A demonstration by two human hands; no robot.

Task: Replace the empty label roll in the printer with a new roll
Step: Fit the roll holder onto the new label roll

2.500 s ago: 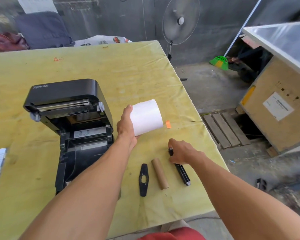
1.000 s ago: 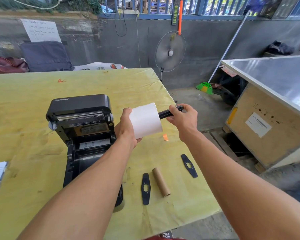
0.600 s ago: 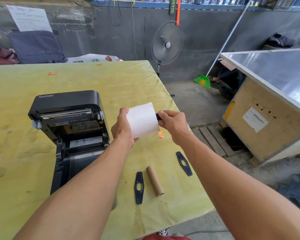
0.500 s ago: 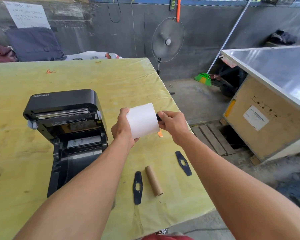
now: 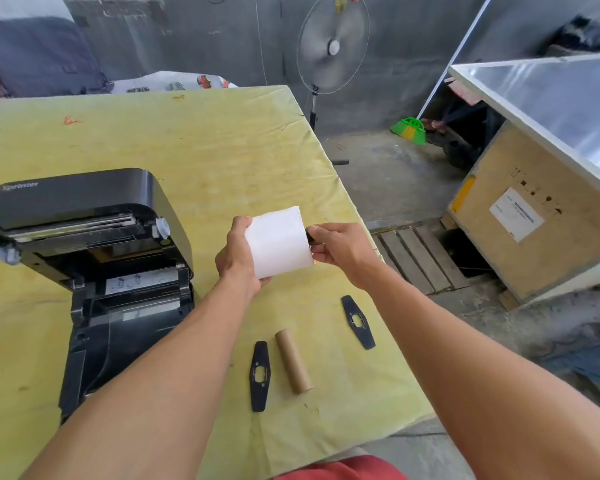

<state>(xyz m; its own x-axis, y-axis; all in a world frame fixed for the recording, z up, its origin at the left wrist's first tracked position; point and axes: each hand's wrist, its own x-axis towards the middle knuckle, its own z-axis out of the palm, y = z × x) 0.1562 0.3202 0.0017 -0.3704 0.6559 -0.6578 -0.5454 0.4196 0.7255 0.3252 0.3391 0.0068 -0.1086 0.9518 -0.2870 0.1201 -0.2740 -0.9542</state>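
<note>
Left hand (image 5: 238,258) clamps the new roll (image 5: 278,242) (white) – right hand (image 5: 340,247) pinches a black spindle (image 5: 309,238) at its end.

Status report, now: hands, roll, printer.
Left hand grips new roll; right hand at its end on black spindle. Printer open. Nothing in the way.

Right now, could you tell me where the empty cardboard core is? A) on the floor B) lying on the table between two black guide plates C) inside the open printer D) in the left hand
B: the cardboard core lies on the table, one black guide plate at its left and another to its right.
</note>
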